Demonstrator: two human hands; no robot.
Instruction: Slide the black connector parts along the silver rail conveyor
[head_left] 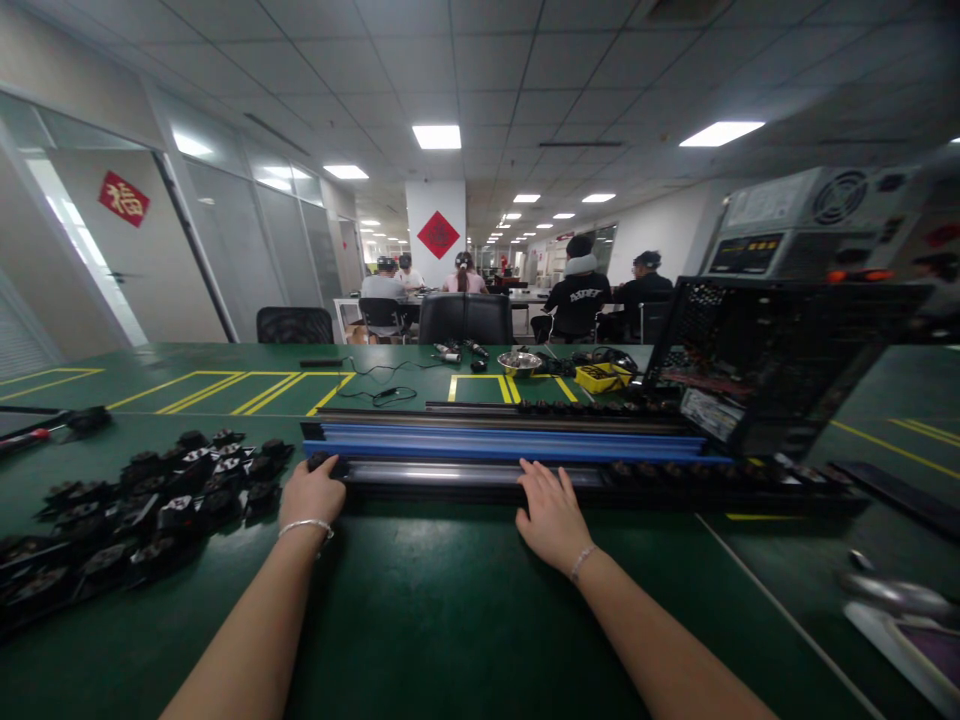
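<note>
My left hand (311, 495) is closed round a small black part (330, 465) at the left end of a long metal rail (442, 473). Its fingers hide most of that part. Farther right, my right hand (553, 515) rests with spread fingers on the near side of the same rail. Several black round parts (690, 472) sit in a row along the rail's right stretch. Just behind lies a blue strip (510, 441), parallel to the rail. A spread of loose black parts with metal centres (180, 512) covers the green table left of my left hand.
At the right stands an open black computer case (787, 350) with a power supply (817, 210) on top. Behind the rails are a metal bowl (519, 363), a yellow basket (600, 378) and thin cables (394, 395). Several people sit at tables farther off.
</note>
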